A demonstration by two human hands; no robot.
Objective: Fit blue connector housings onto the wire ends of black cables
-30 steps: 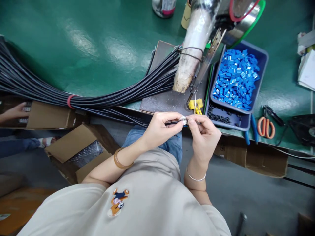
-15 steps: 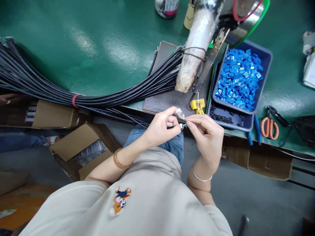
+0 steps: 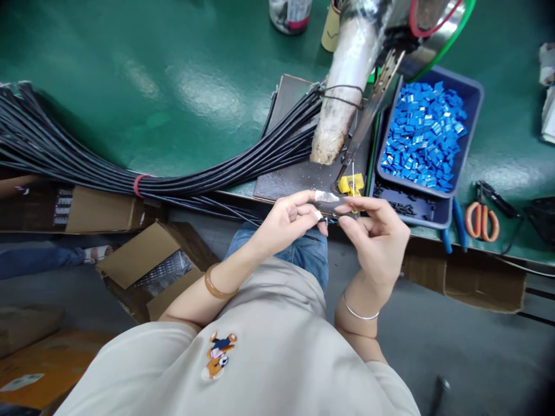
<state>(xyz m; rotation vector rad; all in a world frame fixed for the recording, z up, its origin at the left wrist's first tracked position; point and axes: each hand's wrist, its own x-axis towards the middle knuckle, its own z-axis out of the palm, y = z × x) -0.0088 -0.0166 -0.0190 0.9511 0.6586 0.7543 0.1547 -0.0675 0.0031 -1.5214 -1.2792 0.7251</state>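
My left hand, with white wrapping on its fingertips, is closed around the end of a black cable, which is mostly hidden by the fingers. Thin wire ends, some of them blue, stick out past the fingertips. Just to the right is my right hand, its thumb and forefinger apart beside those wires; I see nothing held between them. Beyond the hands, a yellow piece sits at the tip of a thin metal arm on a dark board.
A bundle of black cables, tied with a red band, stretches leftward. Blue connectors fill a grey bin, stacked over another holding small black parts. Orange-handled pliers lie right. A wrapped tube overhangs the board. Cardboard boxes stand below.
My right thumb and forefinger have parted and moved slightly right, away from the wire ends. My left forefinger has straightened. The whole view has shifted a little.
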